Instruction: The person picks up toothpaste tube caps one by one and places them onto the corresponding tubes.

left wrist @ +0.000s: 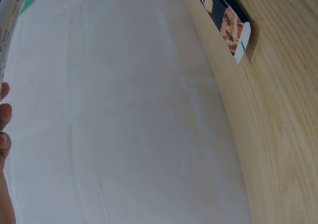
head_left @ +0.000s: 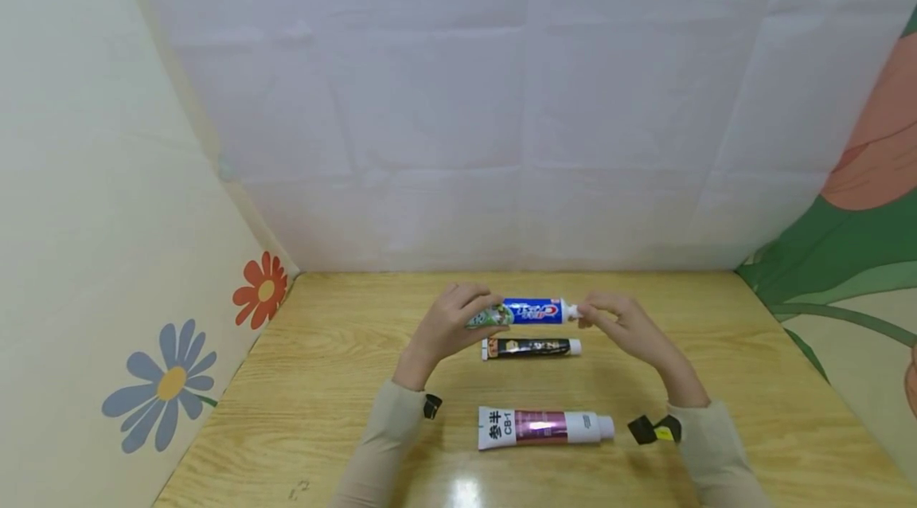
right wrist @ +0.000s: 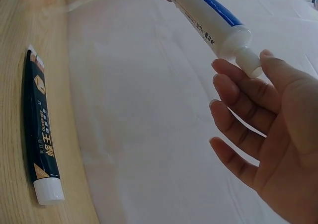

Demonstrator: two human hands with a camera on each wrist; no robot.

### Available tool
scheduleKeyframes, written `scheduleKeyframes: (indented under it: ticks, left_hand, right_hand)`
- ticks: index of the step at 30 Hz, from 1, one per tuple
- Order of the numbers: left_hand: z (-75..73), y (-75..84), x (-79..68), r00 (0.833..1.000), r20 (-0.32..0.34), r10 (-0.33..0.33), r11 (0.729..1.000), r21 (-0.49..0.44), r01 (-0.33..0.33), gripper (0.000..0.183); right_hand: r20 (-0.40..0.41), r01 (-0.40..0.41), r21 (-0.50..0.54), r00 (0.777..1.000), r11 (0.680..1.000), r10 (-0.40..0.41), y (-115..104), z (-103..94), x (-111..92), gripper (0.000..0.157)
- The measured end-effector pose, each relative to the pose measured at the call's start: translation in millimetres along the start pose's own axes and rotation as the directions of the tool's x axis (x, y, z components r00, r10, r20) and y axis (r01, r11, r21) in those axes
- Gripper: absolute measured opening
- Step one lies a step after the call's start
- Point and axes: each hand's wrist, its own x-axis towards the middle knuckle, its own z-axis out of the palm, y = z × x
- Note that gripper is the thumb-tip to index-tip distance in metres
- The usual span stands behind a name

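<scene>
My left hand (head_left: 457, 318) grips the tail half of a blue, green and white Crest toothpaste tube (head_left: 533, 311), held level above the table. The white cap (right wrist: 249, 63) at its right end sits between the thumb and index finger of my right hand (head_left: 629, 326), which pinches it; the other fingers are spread below in the right wrist view. In the left wrist view only a strip of the tube (left wrist: 7, 25) and some fingertips show at the left edge. Closer to me than the held tube, a black toothpaste tube (head_left: 533, 347) with a white cap lies on the table.
Nearest to me lies a larger white and pink toothpaste tube (head_left: 540, 427), cap to the right. The wooden table (head_left: 322, 381) meets a white cloth backdrop (head_left: 444, 134) at its far edge. Flower-printed panels (head_left: 172, 253) stand along the sides.
</scene>
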Motion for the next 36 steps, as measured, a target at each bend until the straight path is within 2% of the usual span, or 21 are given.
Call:
scheduleKeyframes:
  ticks: [13, 20, 23, 30, 34, 36]
  left_hand:
    - [1.5, 1.0, 0.2, 1.000, -0.005, 0.014, 1.000, 0.002, -0.014, 0.044]
    - [1.7, 1.5, 1.5, 1.000, -0.009, 0.015, 1.000, 0.000, -0.015, 0.043]
    - [1.4, 1.4, 1.6, 1.000, -0.007, 0.011, 1.000, -0.001, -0.011, 0.045]
    - [1.0, 1.5, 1.7, 1.000, -0.005, -0.001, 1.000, -0.004, 0.001, 0.051]
    - [0.9, 1.9, 1.6, 1.000, -0.003, -0.001, 1.000, 0.000, 0.001, 0.051]
    - [1.0, 1.8, 1.3, 1.000, -0.003, -0.001, 1.000, 0.001, 0.001, 0.050]
  right_hand:
    - [0.028, -0.062, -0.004, 0.998, 0.998, 0.062, -2, -0.1, -2, 0.025]
    - [0.014, -0.082, -0.003, 0.997, 0.997, 0.082, 29, 6.3, -5, 0.028]
    - [0.013, -0.084, 0.007, 0.996, 0.996, 0.084, 33, 6.5, -6, 0.027]
    - [-0.006, -0.054, -0.009, 0.998, 0.998, 0.054, 33, 5.9, -6, 0.022]
    - [-0.012, -0.092, -0.035, 0.996, 0.995, 0.092, 32, 5.7, -6, 0.021]
    - [-0.013, -0.118, -0.050, 0.993, 0.992, 0.117, 20, 3.3, -5, 0.027]
